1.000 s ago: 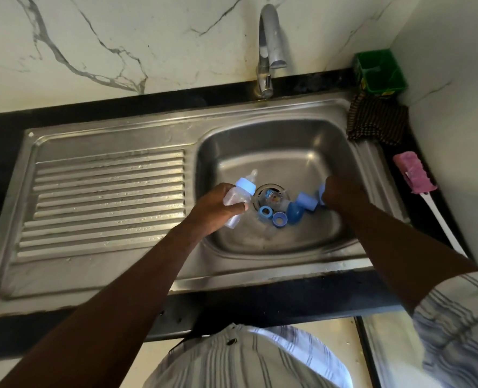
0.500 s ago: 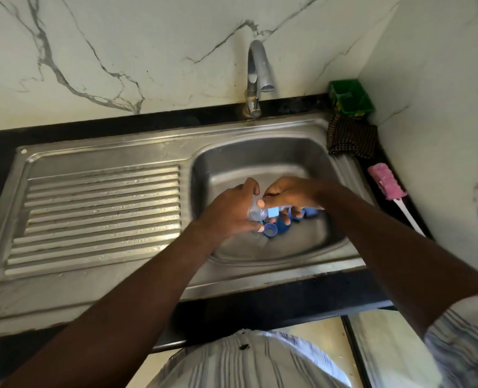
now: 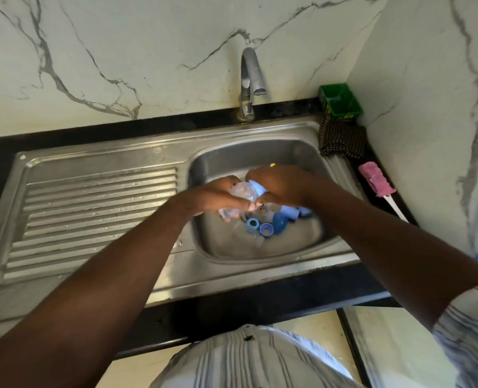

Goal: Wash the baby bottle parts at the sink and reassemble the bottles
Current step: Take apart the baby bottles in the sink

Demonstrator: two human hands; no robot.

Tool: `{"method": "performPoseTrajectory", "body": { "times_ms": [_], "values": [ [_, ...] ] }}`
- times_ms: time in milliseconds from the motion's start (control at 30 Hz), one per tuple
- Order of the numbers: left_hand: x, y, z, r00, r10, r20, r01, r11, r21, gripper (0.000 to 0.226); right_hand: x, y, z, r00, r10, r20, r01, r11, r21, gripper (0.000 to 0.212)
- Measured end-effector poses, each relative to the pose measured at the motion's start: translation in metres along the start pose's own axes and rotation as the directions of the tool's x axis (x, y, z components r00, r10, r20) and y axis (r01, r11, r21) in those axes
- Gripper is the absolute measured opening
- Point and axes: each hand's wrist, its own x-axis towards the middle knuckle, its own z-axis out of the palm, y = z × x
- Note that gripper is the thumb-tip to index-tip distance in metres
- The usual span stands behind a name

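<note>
My left hand (image 3: 218, 196) and right hand (image 3: 278, 186) meet over the middle of the basin (image 3: 260, 152), above the drain. The left hand's fingers are curled round the clear bottle (image 3: 239, 191), which lies tilted, its base pointing down toward the near-left of the basin and its top toward my right hand. The right hand's fingers are bent over the pale blue collar (image 3: 258, 189) at the bottle's top and grip it from above; the picture is blurred there, so I cannot tell whether the collar sits fully on the neck.

Below my hands, on the basin floor, loose parts lie close together: two small blue rings (image 3: 252, 224) side by side, open ends up, a darker blue cap (image 3: 280, 222) just right of them, and a pale blue piece (image 3: 291, 212) beside that, partly under my right wrist. Some clear parts lie among them, too blurred to name.

The tap (image 3: 250, 79) stands at the back edge of the sink, its spout over the basin. The ribbed drainboard (image 3: 100, 208) lies to the left of the basin. In the back right corner of the worktop (image 3: 260, 301) stands a green box (image 3: 340, 100), with a dark checked cloth (image 3: 341, 137) just in front of it. A pink-headed brush (image 3: 372, 179) lies along the right edge.
</note>
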Motion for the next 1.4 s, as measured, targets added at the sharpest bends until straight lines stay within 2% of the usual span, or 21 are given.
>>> {"method": "performPoseTrajectory", "body": {
  "times_ms": [33, 67, 167, 233, 300, 333, 433, 533, 600, 667, 733, 800, 867, 900, 1000, 1100, 1233, 1400],
  "values": [
    [0.0, 0.0, -0.004, 0.999, 0.001, -0.046, -0.003, 0.999, -0.053, 0.028, 0.001, 0.0, 0.0, 0.997, -0.01, -0.075, 0.007, 0.999, -0.038, 0.026],
    [0.002, 0.0, -0.009, 0.991, 0.02, -0.133, -0.024, 0.999, -0.032, 0.034, 0.006, 0.005, 0.002, 0.995, 0.014, -0.102, -0.016, 1.0, -0.02, 0.032],
    [0.013, 0.002, -0.02, 0.905, 0.143, -0.4, -0.11, 0.988, 0.104, 0.055, 0.013, 0.016, 0.004, 0.99, 0.032, -0.135, -0.019, 0.995, 0.096, 0.046],
    [0.016, 0.006, -0.024, 0.878, 0.054, -0.476, -0.076, 0.997, -0.028, 0.058, 0.014, 0.022, 0.005, 0.985, 0.041, -0.168, -0.013, 0.986, 0.166, 0.036],
    [0.014, 0.007, -0.027, 0.892, -0.124, -0.435, 0.019, 0.971, -0.239, 0.065, 0.012, 0.023, 0.006, 0.976, 0.017, -0.218, 0.021, 0.985, 0.171, 0.033],
    [0.013, 0.006, -0.029, 0.899, -0.15, -0.411, 0.032, 0.96, -0.279, 0.071, 0.011, 0.023, 0.008, 0.973, 0.011, -0.231, 0.031, 0.983, 0.18, 0.032],
    [0.014, -0.003, -0.027, 0.919, -0.019, -0.395, -0.12, 0.938, -0.324, 0.063, 0.013, 0.027, 0.019, 0.953, 0.077, -0.293, 0.015, 0.954, 0.299, 0.033],
    [0.02, -0.012, -0.023, 0.902, 0.21, -0.378, -0.245, 0.968, -0.046, 0.078, 0.015, 0.032, 0.025, 0.941, 0.195, -0.277, -0.055, 0.896, 0.441, 0.037],
    [0.021, -0.015, -0.02, 0.9, 0.208, -0.384, -0.248, 0.967, -0.058, 0.067, 0.014, 0.036, 0.029, 0.948, 0.205, -0.242, -0.079, 0.891, 0.448, 0.041],
    [0.025, -0.014, -0.021, 0.922, 0.079, -0.379, -0.16, 0.969, -0.186, 0.047, 0.013, 0.039, 0.032, 0.949, 0.192, -0.251, -0.066, 0.898, 0.435, 0.042],
    [0.033, -0.014, -0.021, 0.92, -0.023, -0.39, -0.036, 0.989, -0.144, 0.035, 0.013, 0.046, 0.036, 0.939, 0.167, -0.3, -0.043, 0.924, 0.38, 0.04],
    [0.044, -0.017, -0.022, 0.886, -0.1, -0.453, 0.067, 0.994, -0.088, 0.044, 0.014, 0.053, 0.04, 0.926, 0.179, -0.332, -0.075, 0.95, 0.302, 0.044],
    [0.054, -0.021, -0.024, 0.851, -0.17, -0.497, 0.178, 0.984, -0.033, 0.05, 0.013, 0.061, 0.045, 0.905, 0.26, -0.337, -0.152, 0.937, 0.314, 0.052],
    [0.061, -0.025, -0.026, 0.856, -0.179, -0.485, 0.23, 0.972, 0.047, 0.053, 0.013, 0.064, 0.046, 0.89, 0.307, -0.337, -0.188, 0.92, 0.343, 0.056],
    [0.075, -0.039, -0.024, 0.908, -0.173, -0.382, 0.323, 0.87, 0.373, 0.052, 0.011, 0.071, 0.056, 0.864, 0.411, -0.293, -0.283, 0.875, 0.394, 0.058],
    [0.098, -0.055, -0.014, 0.928, -0.192, -0.319, 0.352, 0.734, 0.58, 0.054, 0.006, 0.079, 0.067, 0.867, 0.443, -0.228, -0.335, 0.857, 0.392, 0.048],
    [0.121, -0.074, 0.002, 0.895, -0.329, -0.302, 0.446, 0.624, 0.641, 0.051, 0.001, 0.087, 0.08, 0.852, 0.456, -0.257, -0.343, 0.858, 0.384, 0.05],
    [0.128, -0.087, 0.024, 0.849, -0.433, -0.305, 0.522, 0.589, 0.617, 0.039, -0.006, 0.096, 0.084, 0.836, 0.476, -0.273, -0.363, 0.853, 0.375, 0.048]
  ]
}}
